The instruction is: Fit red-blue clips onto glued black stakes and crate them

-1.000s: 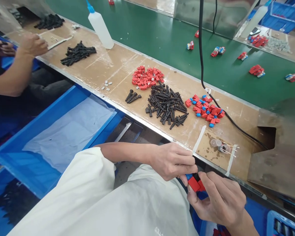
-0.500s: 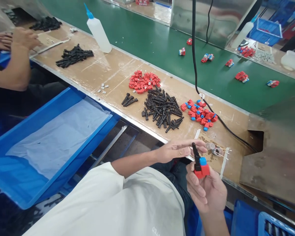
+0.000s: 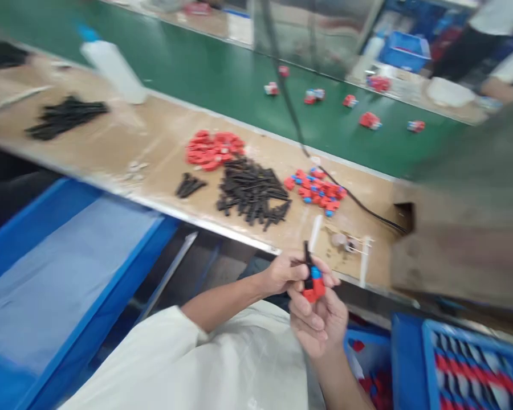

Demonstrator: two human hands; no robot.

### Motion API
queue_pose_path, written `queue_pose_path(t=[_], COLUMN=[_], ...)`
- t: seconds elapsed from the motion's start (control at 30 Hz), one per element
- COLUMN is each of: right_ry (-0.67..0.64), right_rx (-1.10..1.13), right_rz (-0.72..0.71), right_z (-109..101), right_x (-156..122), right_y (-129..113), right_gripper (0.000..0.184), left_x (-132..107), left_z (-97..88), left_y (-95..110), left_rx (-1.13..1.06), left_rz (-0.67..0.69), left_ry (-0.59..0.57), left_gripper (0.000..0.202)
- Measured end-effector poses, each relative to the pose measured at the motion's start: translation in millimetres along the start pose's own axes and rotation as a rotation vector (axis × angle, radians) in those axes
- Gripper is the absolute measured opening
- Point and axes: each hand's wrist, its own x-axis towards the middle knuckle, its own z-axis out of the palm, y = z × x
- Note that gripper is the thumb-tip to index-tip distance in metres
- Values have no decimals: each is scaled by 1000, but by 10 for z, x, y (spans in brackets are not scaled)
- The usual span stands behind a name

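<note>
My right hand (image 3: 318, 327) is closed around a small red and blue plastic piece (image 3: 314, 292). A black stick-shaped part (image 3: 308, 256) stands up from that piece. From the left, my left hand (image 3: 287, 272) pinches the black part, its thumb in front and its fingers behind. Just beyond my hands, two small cups (image 3: 338, 240) and some thin sticks stand on the bench. A pile of red and blue pieces (image 3: 318, 191) lies farther back, and a heap of black stick parts (image 3: 252, 191) is left of it.
Red pieces (image 3: 214, 149), another black pile (image 3: 66, 118) and a white bottle (image 3: 113, 71) are on the bench. A black cable (image 3: 290, 108) hangs across the green belt (image 3: 188, 62). Blue bins (image 3: 154, 250) flank me; a blue tray (image 3: 430, 353) holds rows of pieces.
My left hand has come down onto the black part and now pinches it. Both hands have drawn together. The view has shifted, so the bench appears farther left and the right-hand tray shows more.
</note>
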Motion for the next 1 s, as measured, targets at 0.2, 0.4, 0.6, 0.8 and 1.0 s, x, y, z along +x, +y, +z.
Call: queue_pose_path(t=[0.2, 0.4, 0.6, 0.8, 1.0], right_ry=[112, 1551, 2087, 2032, 1979], right_rx=[-266, -944, -1181, -1435, -1566], right_rz=[-211, -587, -262, -42, -7], right_z=[-370, -783, -1254, -1773, -2109], right_x=[-575, -2722, -4160, -4400, -4544], right_y=[85, -152, -35, 269, 309], right_gripper=[65, 69, 52, 47, 36], left_x=[-58, 81, 152, 128, 18], left_z=[178, 479, 651, 723, 640], left_y=[-154, -371, -540, -600, -687], left_rx=[-107, -99, -74, -17, 33], left_rz=[-127, -319, -407, -444, -425], left_ry=[-271, -532, -596, -591, -574], left_gripper=[66, 64, 56, 51, 49])
